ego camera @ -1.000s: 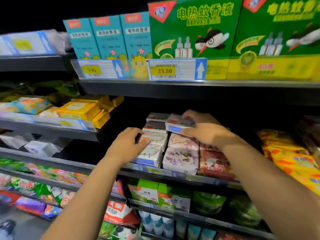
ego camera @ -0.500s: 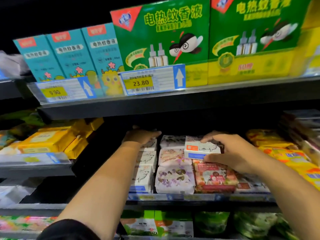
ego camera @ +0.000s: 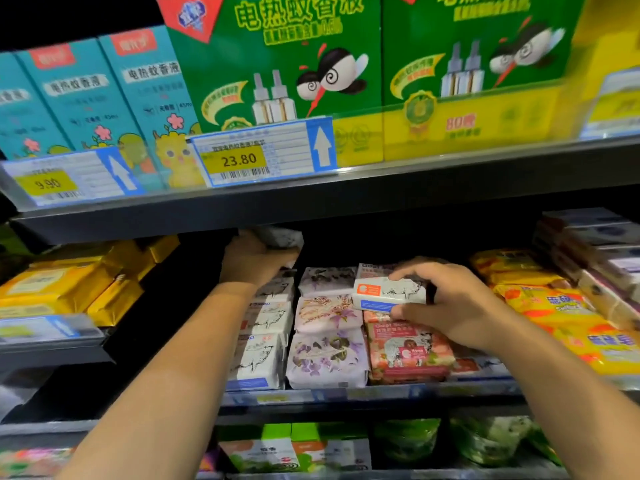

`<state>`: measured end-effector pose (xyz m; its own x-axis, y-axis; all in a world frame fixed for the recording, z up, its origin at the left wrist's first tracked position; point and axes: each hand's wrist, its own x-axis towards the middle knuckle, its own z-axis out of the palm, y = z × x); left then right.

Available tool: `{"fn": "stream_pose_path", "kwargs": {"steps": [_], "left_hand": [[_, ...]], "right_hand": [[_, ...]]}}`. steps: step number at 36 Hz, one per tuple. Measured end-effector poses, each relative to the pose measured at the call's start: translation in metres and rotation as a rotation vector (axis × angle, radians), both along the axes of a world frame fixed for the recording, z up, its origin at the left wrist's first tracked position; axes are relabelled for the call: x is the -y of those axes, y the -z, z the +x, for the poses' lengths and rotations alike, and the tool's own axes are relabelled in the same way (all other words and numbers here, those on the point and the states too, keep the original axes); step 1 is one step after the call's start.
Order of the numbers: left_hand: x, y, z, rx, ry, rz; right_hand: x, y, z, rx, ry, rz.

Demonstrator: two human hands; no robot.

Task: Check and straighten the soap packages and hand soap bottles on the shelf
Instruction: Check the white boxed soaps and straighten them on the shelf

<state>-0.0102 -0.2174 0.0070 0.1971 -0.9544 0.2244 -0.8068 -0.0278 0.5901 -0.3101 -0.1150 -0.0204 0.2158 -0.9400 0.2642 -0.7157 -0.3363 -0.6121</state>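
Rows of soap packages lie on the middle shelf [ego camera: 346,396]: white ones with a blue stripe [ego camera: 258,362] on the left, floral purple ones [ego camera: 325,362] in the middle, red goat-soap ones [ego camera: 408,355] to the right. My right hand [ego camera: 446,306] grips a white soap box with an orange label [ego camera: 384,294] above the red row. My left hand [ego camera: 256,261] reaches deep to the back of the white row and holds a white package [ego camera: 284,237] lifted under the upper shelf. No hand soap bottles are in view.
The upper shelf [ego camera: 311,199] hangs low over my hands and carries green and teal mosquito-liquid boxes with price tags. Yellow packages [ego camera: 561,317] lie to the right, gold and yellow packs [ego camera: 69,282] to the left. Lower shelves hold green boxes and bags.
The view has moved closer. My left hand has gone from the front of the white row to the back and lifted a white package. My right hand still holds the white box.
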Motion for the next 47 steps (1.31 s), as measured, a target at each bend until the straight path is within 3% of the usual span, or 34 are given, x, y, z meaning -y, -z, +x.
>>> {"fn": "stream_pose_path", "kwargs": {"steps": [4, 11, 13, 17, 23, 29, 35, 38, 44, 47], "left_hand": [[-0.029, -0.014, -0.023, -0.093, 0.184, -0.019], [-0.068, -0.011, -0.066, 0.203, 0.287, 0.25], [-0.075, -0.005, -0.079, 0.16, 0.294, 0.293], [-0.083, 0.005, -0.101, -0.111, 0.362, 0.21], [-0.078, 0.0, -0.142, -0.072, 0.384, 0.33], [-0.068, -0.003, -0.193, 0.124, 0.344, 0.173], [-0.062, 0.001, -0.218, 0.227, 0.272, 0.152], [-0.059, -0.001, -0.228, 0.318, 0.255, 0.148], [-0.063, -0.007, -0.253, 0.502, 0.214, 0.123], [-0.062, -0.005, -0.261, 0.503, 0.205, 0.116]], "right_hand": [[-0.003, -0.002, -0.011, 0.09, 0.017, 0.002], [-0.014, -0.019, -0.055, -0.046, 0.113, 0.069], [-0.014, -0.018, -0.073, -0.081, 0.153, 0.134], [-0.017, -0.014, -0.092, -0.143, 0.141, 0.176], [-0.016, -0.005, -0.099, -0.117, 0.062, 0.306], [-0.009, -0.005, -0.092, -0.221, 0.103, 0.244], [-0.015, 0.014, -0.095, -0.423, 0.102, 0.096], [-0.022, 0.01, -0.102, -0.382, 0.098, 0.068], [-0.016, 0.002, -0.117, -0.123, 0.251, 0.075], [-0.012, -0.003, -0.117, -0.159, 0.193, 0.158]]}}
